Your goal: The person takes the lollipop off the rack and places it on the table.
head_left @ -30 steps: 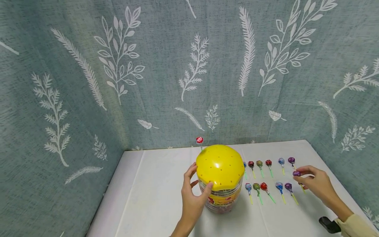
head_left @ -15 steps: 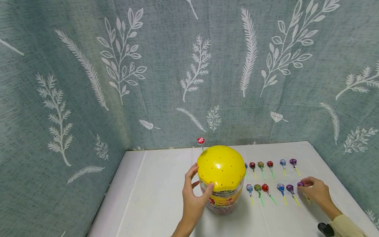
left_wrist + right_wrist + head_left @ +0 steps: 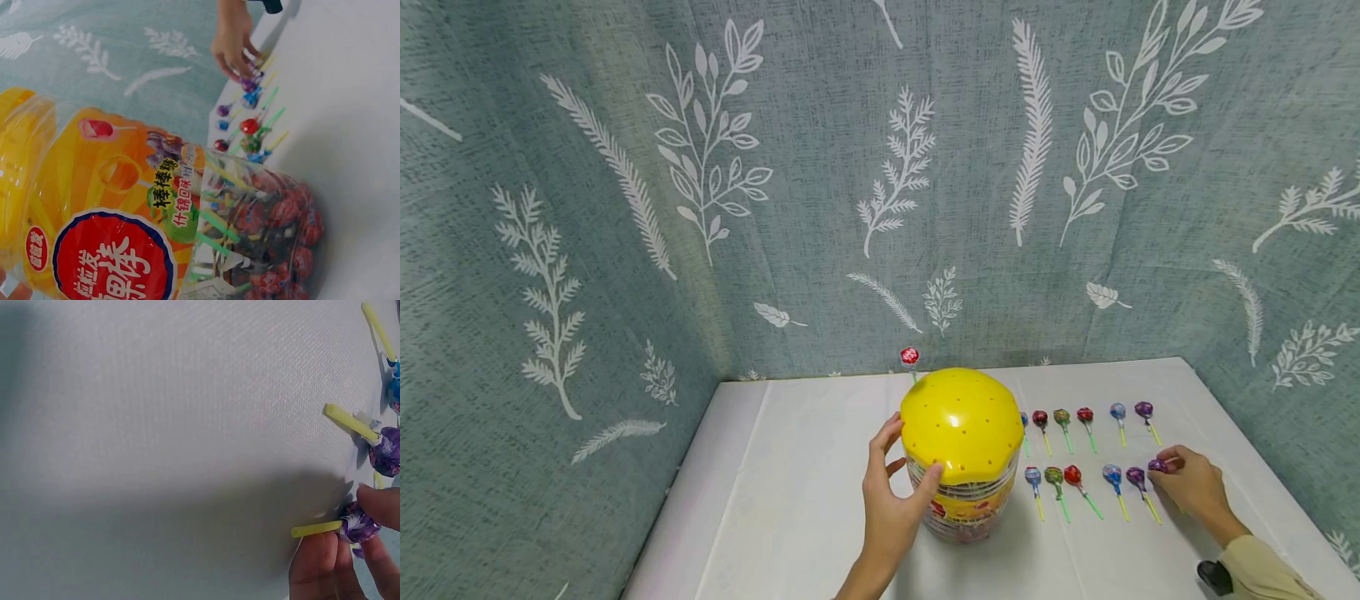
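A clear plastic lollipop jar (image 3: 112, 187) with a dimpled yellow lid (image 3: 962, 425) and an orange label stands on the white table. My left hand (image 3: 887, 504) holds it by the lid, thumb in front and fingers round the left side. In the left wrist view, red-wrapped lollipops (image 3: 294, 209) and green and yellow sticks show through its lower wall. At the right, my right hand (image 3: 1195, 487) pinches a purple-wrapped lollipop (image 3: 359, 526) by its head, close over the table. Its yellow stick lies over the fingers. Another purple lollipop (image 3: 1136, 477) lies just left of it.
Two rows of lollipops lie right of the jar, among them a red one (image 3: 1072, 475), a blue one (image 3: 1112, 474) and a far purple one (image 3: 1144, 409). Behind the jar a red lollipop (image 3: 910, 357) shows its head. A leaf-patterned curtain (image 3: 820, 167) surrounds the table (image 3: 790, 483).
My right hand has lowered the purple lollipop toward the near row, then shifted it slightly left, beside the other purple one. The left hand and jar have stayed in place.
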Motion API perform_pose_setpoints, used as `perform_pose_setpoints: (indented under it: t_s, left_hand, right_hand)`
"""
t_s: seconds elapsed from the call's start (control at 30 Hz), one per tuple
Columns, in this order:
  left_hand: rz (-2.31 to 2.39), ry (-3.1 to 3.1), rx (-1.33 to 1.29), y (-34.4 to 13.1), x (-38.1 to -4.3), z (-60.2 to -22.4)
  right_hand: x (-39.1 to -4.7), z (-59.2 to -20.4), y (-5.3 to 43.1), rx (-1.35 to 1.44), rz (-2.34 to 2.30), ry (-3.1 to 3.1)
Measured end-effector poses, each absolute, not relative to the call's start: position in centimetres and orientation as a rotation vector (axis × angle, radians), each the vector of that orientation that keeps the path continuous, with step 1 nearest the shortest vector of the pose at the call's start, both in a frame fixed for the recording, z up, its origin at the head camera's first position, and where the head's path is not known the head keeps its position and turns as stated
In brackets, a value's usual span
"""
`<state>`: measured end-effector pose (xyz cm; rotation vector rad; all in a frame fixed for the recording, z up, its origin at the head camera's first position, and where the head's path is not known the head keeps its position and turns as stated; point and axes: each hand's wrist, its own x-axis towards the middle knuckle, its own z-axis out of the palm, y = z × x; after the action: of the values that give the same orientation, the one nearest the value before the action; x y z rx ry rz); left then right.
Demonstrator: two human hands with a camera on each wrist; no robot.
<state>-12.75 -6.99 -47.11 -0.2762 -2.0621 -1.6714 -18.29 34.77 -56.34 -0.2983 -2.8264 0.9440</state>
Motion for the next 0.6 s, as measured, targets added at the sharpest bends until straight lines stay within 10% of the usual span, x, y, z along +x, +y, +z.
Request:
perform_pose_setpoints:
  t_s: [0.6]
  left_hand:
    - [-1.665,-2.065,-0.290,-7.1,-12.8,-46.9]
  right_hand:
    - [-18.0,-53.3,34.4,-0.145,0.936,-2.881]
